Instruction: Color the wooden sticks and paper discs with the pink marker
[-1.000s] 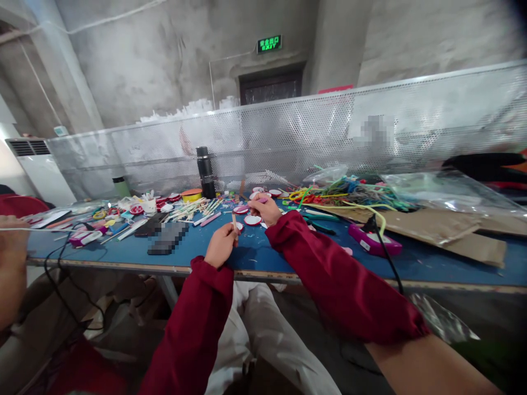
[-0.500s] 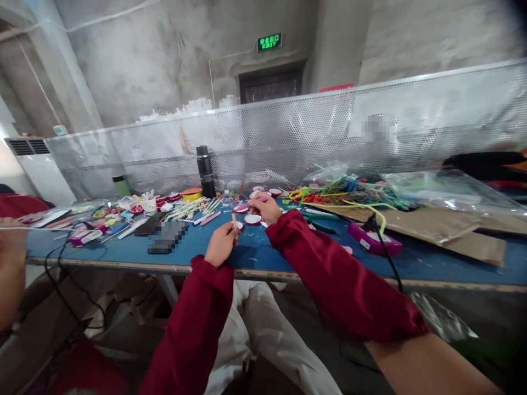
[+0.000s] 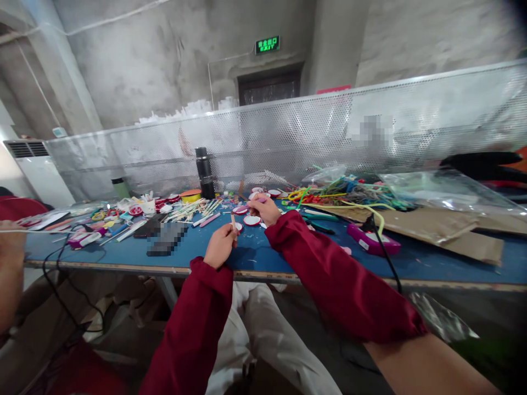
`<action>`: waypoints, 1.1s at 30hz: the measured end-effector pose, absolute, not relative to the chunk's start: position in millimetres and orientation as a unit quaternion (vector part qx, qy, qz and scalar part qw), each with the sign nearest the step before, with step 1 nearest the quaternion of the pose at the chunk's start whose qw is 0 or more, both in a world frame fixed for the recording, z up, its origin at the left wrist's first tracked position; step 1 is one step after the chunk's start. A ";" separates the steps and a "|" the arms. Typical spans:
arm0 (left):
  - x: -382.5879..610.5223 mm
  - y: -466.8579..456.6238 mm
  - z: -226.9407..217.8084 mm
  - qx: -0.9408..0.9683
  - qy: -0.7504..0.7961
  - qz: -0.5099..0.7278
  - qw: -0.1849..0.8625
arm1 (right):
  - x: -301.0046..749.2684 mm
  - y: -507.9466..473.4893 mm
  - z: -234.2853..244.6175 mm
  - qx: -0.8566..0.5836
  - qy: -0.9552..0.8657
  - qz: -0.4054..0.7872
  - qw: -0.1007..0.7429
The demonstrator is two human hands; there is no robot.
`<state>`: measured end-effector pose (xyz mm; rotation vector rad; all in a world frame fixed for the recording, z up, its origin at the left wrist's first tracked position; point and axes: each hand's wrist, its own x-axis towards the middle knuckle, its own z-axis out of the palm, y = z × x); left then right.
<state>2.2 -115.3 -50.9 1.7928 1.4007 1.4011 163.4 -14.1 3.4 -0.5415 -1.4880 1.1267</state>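
Note:
My left hand (image 3: 220,246) rests near the front of the blue table (image 3: 123,255), fingers closed round a thin tan stick (image 3: 233,222) that points upward. My right hand (image 3: 264,208) is farther back, pinching a small pink piece (image 3: 262,199) between thumb and fingers. Red-rimmed white discs (image 3: 251,220) lie on the table just beside and below the right hand. Both arms wear dark red sleeves.
A black flask (image 3: 205,173) stands at the back by a perforated metal screen (image 3: 313,134). Coloured wires (image 3: 349,192), cardboard (image 3: 444,227), a pink tool with a black cord (image 3: 373,240) lie right. A phone (image 3: 167,240), sticks and reels lie left. Another person's hand (image 3: 10,274) holds a thin rod at far left.

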 end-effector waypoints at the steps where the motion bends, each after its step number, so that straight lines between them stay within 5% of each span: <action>1: 2.2 -115.3 -51.0 0.653 0.509 0.510 0.233 | 163.2 -13.6 3.2 -0.230 -0.633 0.480 0.563; 33: 2.7 -117.8 -49.2 0.654 0.517 0.498 0.241 | 163.6 -11.6 2.2 -0.232 -0.637 0.476 0.560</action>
